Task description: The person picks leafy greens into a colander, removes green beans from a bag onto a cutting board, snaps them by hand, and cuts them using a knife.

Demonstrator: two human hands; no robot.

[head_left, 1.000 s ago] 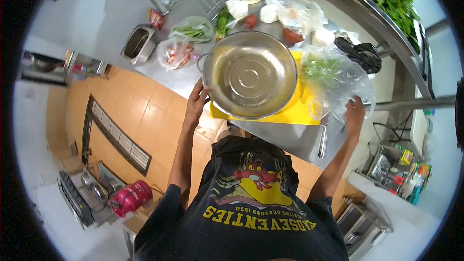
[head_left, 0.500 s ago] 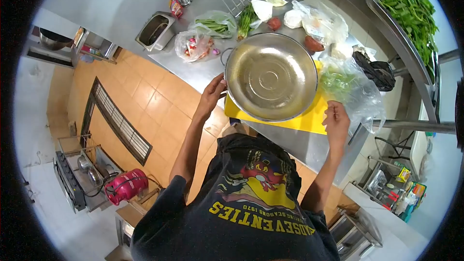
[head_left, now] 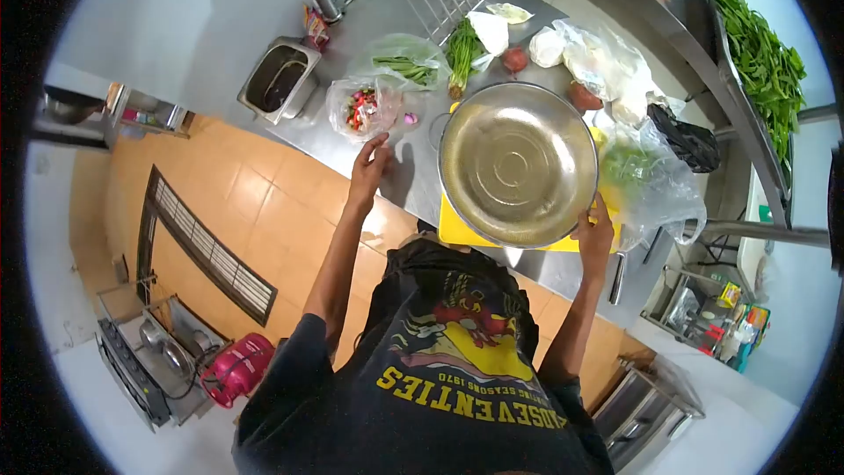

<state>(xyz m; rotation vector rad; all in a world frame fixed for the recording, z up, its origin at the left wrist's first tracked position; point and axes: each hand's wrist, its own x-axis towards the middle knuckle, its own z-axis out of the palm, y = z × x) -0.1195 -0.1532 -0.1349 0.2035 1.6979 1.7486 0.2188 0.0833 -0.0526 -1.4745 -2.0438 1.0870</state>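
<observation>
L hand (head_left: 370,171): fingers loosely bent, nothing seen in grip; just beside plastic bag w/ red bits (head_left: 359,111), nr small purple bulb (head_left: 411,118)
R hand (head_left: 595,230): fingers closed on rim, R side of metal bowl (head_left: 514,167)
Bowl loc: above yellow board (head_left: 462,227) on steel counter (head_left: 413,180); resting or lifted, can't tell
R of bowl: clear bag w/ greens (head_left: 664,178)

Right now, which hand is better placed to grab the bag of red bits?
Probably the left hand: it looks empty and is near the bag; the right hand is at the bowl.
</observation>
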